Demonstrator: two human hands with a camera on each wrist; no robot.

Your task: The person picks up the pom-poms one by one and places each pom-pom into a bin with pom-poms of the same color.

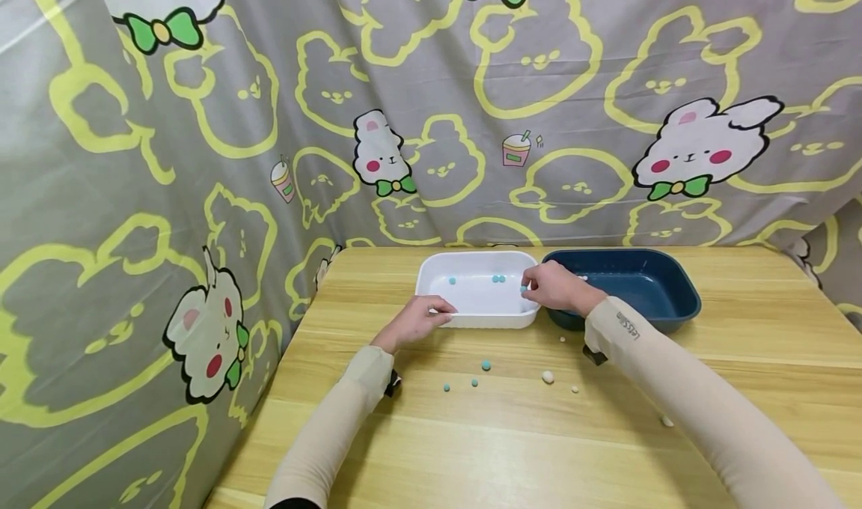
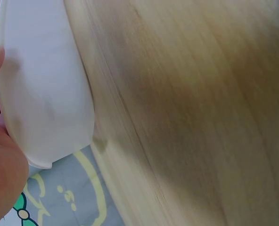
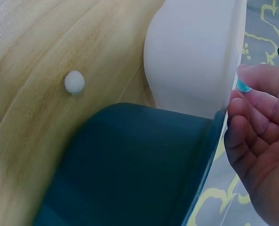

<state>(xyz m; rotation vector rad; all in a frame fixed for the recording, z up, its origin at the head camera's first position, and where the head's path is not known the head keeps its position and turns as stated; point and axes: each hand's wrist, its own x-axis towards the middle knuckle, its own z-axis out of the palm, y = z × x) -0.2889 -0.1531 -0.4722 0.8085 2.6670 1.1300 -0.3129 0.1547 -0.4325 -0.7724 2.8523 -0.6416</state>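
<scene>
My left hand (image 1: 419, 319) holds the near rim of a white plastic tub (image 1: 485, 320) at its left end; in the left wrist view the thumb lies against the tub's outer wall. My right hand (image 1: 555, 286) pinches a small turquoise ball (image 3: 243, 86) between thumb and fingers, over the right end of that tub. Inside the white tub lie a turquoise ball (image 1: 453, 281) on the left and two more close together near the back. A dark blue tub (image 1: 646, 288) stands beside it, partly behind my right wrist, with a white bit (image 1: 584, 278) in it.
Three turquoise balls, one of them larger (image 1: 486, 364), lie on the wooden table (image 1: 485, 449) in front of the white tub. Several white balls, including a bigger one (image 1: 548, 377), are scattered to their right. A patterned curtain (image 1: 431, 120) hangs behind and on the left.
</scene>
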